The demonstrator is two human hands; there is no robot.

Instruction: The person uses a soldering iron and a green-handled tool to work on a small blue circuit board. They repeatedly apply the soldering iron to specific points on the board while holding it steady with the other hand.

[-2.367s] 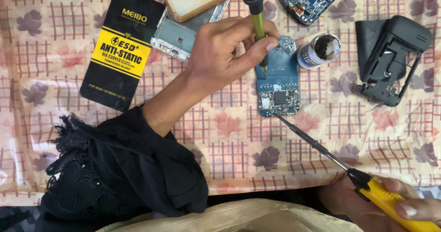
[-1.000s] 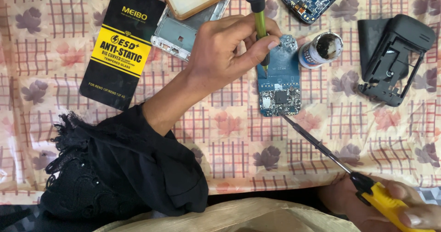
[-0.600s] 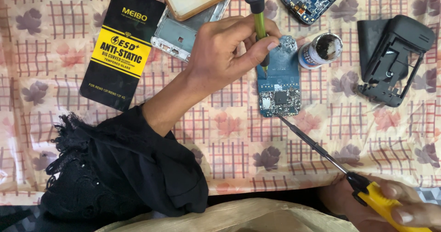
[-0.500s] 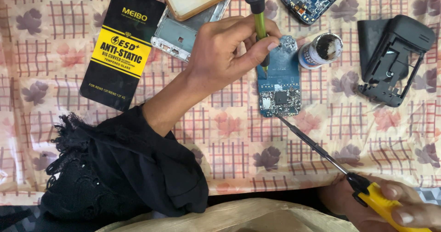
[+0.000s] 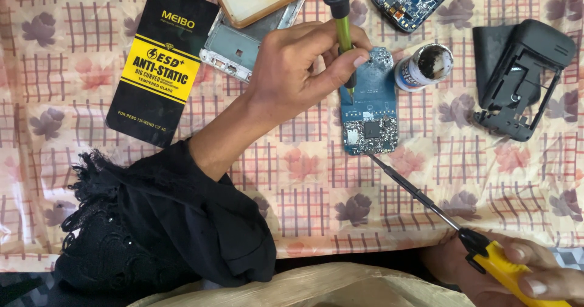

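**Two screwdrivers on a blue circuit board**

Head view: my left hand is closed around a green-shafted precision screwdriver, its tip standing on the blue circuit board, which lies flat on the checked floral cloth of the worktop. My right hand, well below the board, grips a yellow-handled screwdriver whose long shaft reaches the board's lower edge. Just right of the board stands a small open pot; further right lies a black plastic housing. Left of the board lies a black and yellow package.
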